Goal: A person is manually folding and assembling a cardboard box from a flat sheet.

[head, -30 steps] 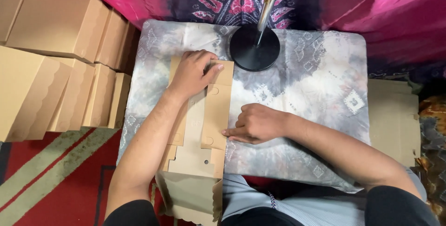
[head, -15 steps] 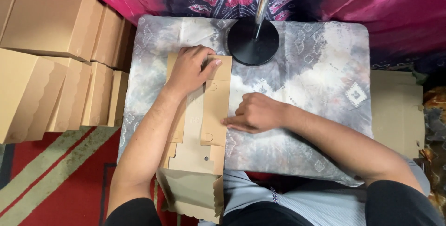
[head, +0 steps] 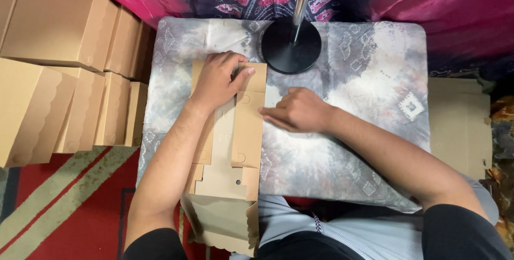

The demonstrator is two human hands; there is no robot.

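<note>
Cardboard blank (head: 235, 131) lies pressed under flat left hand (head: 219, 81) and right hand (head: 297, 111), black stand base (head: 290, 46) just beyond.

The left hand (head: 219, 78) is laid palm down, the fingers spread slightly and pointed away from the body, the thumb stretched out to the right. Its forearm is extended straight up from the lower edge of the view, bare to a dark sleeve. The right hand (head: 297, 111) is held low with the fingers loosely curled and pointed leftward, the knuckles raised. Its forearm is angled in from the lower right, likewise dark-sleeved.
</note>
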